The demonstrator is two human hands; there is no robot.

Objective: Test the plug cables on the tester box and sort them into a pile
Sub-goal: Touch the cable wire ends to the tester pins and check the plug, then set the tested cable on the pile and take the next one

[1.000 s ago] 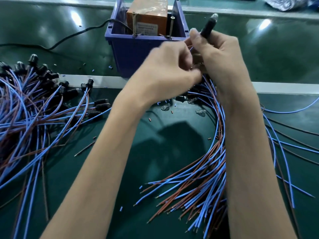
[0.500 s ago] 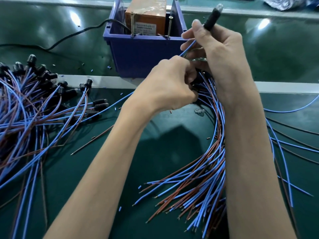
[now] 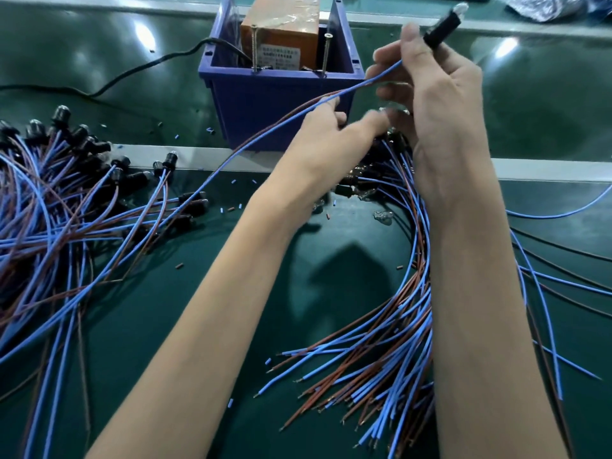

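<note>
Right hand [image 3: 440, 104] lifted gripped plug cable [image 3: 441, 27] higher, right of tester box [image 3: 280, 34]. Left hand [image 3: 328, 140] uncurled, fingertips on wires; pinch unclear. Tail swung toward left pile [image 3: 66, 200]: cable singled out for testing.

A glossy dark green counter [image 3: 99, 61] fills the view, with light glare [image 3: 144, 31] at 11 and 1 o'clock. A pale strip [image 3: 546, 170] crosses it from 9 to 3 o'clock, and another runs along 12 o'clock.

The tester box [image 3: 280, 38] sits inside a bin [image 3: 281, 104] at the back; one cable pile [image 3: 59, 210] lies left, another [image 3: 390, 342] right on the tabletop [image 3: 205, 326].
</note>
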